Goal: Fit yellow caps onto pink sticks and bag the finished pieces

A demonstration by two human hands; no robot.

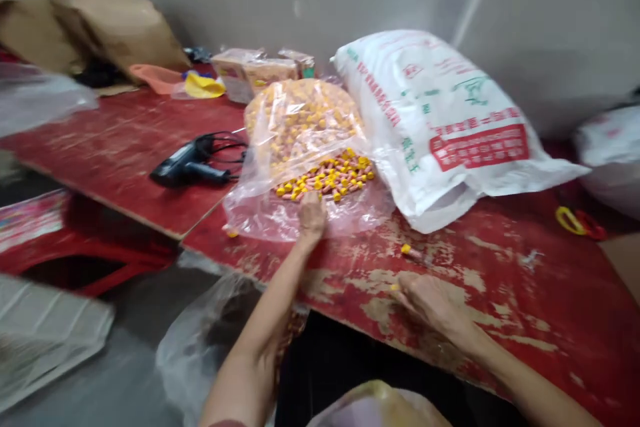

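My left hand [313, 217] rests on the clear plastic bag [270, 210], its fingertips just below a loose pile of small yellow-and-pink plastic parts [325, 177]. Behind the pile, a fuller bag of the same kind of parts [300, 113] bulges up. My right hand [430, 303] lies on the peeling red tabletop [500, 300], with a small yellow part [395, 287] at its fingertips. Another such part [407, 251] lies on the table a little farther away.
A black heat gun [193, 163] with its cord lies on the adjoining red board. A large white printed sack [435, 127] lies beside the bags. Packets [255, 73], crumpled cardboard [85, 30] and yellow-and-red scissors [580, 223] lie around the tables. A red stool [85, 247] stands below left.
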